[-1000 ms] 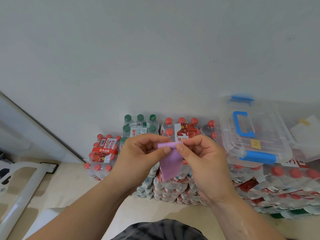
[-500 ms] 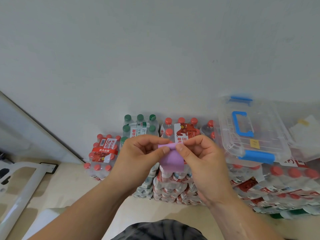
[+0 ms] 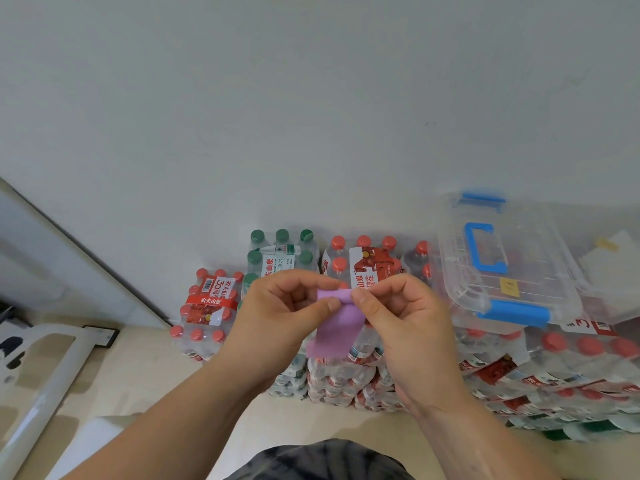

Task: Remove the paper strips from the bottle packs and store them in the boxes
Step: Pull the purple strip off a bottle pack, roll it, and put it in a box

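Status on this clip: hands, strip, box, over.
Left hand and right hand both pinch the purple paper strip at its top edge. Strip hangs free. Clear box at right, lid on.

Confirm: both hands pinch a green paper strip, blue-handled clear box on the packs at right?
No. The head view shows the paper strip is purple, not green. The left hand and right hand do pinch it, and the blue-handled clear box sits on the packs at right.
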`<state>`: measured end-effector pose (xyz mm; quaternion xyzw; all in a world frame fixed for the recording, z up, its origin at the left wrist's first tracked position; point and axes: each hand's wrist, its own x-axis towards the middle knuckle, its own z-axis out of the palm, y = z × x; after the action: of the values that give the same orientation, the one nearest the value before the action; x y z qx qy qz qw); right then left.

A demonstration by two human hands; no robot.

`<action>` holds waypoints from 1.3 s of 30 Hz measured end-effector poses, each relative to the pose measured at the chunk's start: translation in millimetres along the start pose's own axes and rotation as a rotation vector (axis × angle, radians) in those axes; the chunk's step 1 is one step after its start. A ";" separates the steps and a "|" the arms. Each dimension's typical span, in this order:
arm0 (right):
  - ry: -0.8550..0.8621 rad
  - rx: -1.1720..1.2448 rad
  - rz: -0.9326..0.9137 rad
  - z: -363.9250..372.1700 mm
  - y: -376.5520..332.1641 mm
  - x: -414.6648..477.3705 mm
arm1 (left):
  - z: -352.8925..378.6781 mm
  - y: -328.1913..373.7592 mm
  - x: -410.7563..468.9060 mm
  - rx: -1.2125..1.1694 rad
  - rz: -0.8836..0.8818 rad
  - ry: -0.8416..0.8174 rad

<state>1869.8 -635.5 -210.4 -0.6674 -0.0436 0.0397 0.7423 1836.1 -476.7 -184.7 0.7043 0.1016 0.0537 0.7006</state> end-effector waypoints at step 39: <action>0.044 0.048 0.002 0.8 2.7 -3.7 | 8.7 -1.7 1.2 -0.062 -0.039 0.006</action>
<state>1866.0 -634.8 -213.1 -0.6501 -0.0258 0.0270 0.7589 1839.1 -484.9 -186.6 0.6798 0.1156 0.0453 0.7228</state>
